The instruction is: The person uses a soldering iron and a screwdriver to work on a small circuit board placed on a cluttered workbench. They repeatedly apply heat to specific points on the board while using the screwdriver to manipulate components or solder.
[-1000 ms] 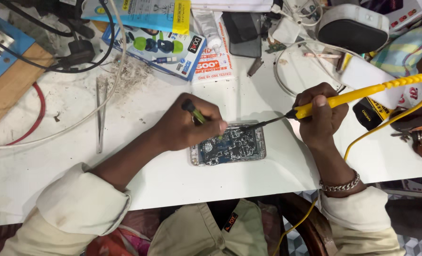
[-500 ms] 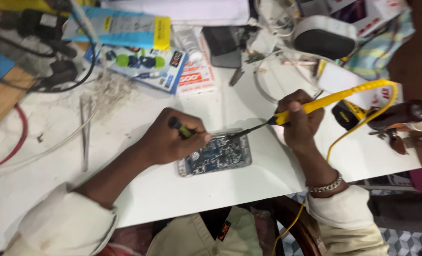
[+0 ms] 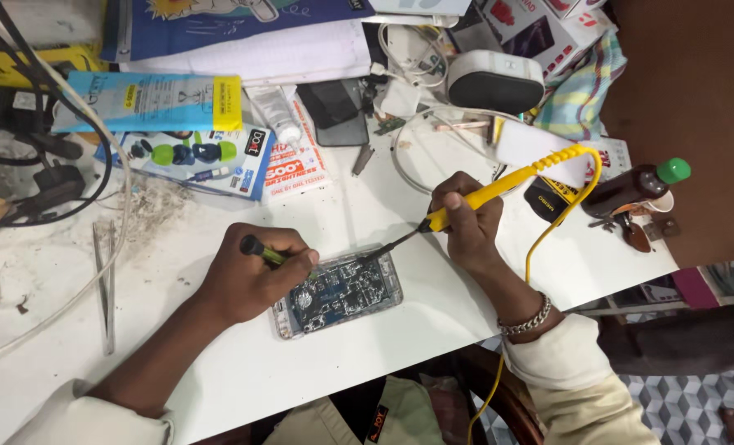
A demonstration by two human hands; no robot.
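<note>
**Inspector:** Item under work?

**Assistant:** An opened phone, rectangular, clear-edged frame, blue-green circuit board exposed. It lies flat on the white table, just below the centre of the frame.

**Inspector:** Hands?

**Assistant:** The left hand is closed around a slim tool with a black and green handle, its fingers resting on the phone's left end. The right hand is closed around a yellow soldering iron, ribbed at the upper grip; its dark tip reaches the phone's upper edge. A yellow cord loops from the iron down past the wrist, which wears a metal chain bracelet.

**Inspector:** Surface and surroundings?

**Assistant:** The table is smooth, scuffed, with grey dust at the left. Metal tweezers lie at the left. Printed cartons and black cables crowd the upper left. A rounded white and black device sits at the upper centre. A brown bottle with a green cap lies at the right edge. Patterned floor tiles show at the lower right.
</note>
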